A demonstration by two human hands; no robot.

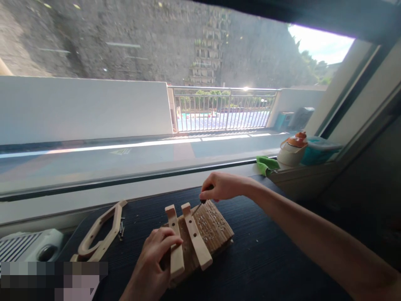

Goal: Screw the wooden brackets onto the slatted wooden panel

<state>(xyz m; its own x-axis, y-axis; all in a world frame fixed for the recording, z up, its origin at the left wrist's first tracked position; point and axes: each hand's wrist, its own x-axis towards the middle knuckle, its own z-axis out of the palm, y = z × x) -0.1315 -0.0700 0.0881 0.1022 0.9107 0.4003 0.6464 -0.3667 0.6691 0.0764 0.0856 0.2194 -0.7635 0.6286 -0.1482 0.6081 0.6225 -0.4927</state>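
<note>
My right hand (216, 186) is closed around the dark handle of a screwdriver (203, 201), whose thin metal shaft slants down and left. Its tip is near the upper part of the right-hand wooden strip (197, 240); whether it touches is too small to tell. With fingers bent and thumb across, my left hand (158, 255) grips the left-hand wooden strip (177, 253). Both pale strips have dark holes and lie side by side on a rough brown wooden block (216, 228). Small light chips are scattered over the block's right part.
A looped wooden frame (115, 223) lies at the left of the dark table (250, 255), with several screws (121, 230) beside it. A green cloth (267, 165), a jug with an orange top (293, 151) and a teal container (319, 150) stand along the windowsill. A ribbed white appliance (34, 246) is at lower left.
</note>
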